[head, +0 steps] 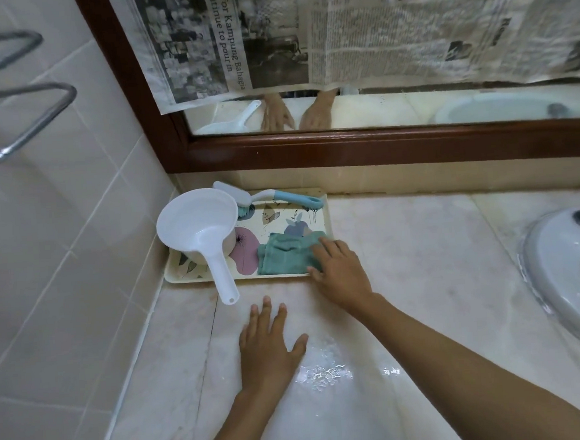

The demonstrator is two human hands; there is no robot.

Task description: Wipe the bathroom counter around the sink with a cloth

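Pale veined stone counter (422,262): wet in the foreground, with a shining patch of water (323,368) just right of the left hand.

Dark wood-framed mirror (394,109): mounted above the counter, upper glass covered by sheets of newspaper (405,22). Both hands are reflected in the bare strip below.

White ceramic sink (566,269): set into the counter at the right edge, partly out of view.

Cream rectangular tray with a leaf pattern (268,230): in the back left corner, against the tiled wall.

White plastic water dipper (196,226): on the tray's left end, handle overhanging the front rim.

Folded teal cloth (284,258): lying on the tray's right half, not on the counter.

White brush with a blue handle (280,198): along the tray's back rim.

Right hand (340,268): fingers extended, resting on the cloth's right edge. No closed grip visible.

Left hand (266,348): flat on the counter, fingers spread, holding nothing.
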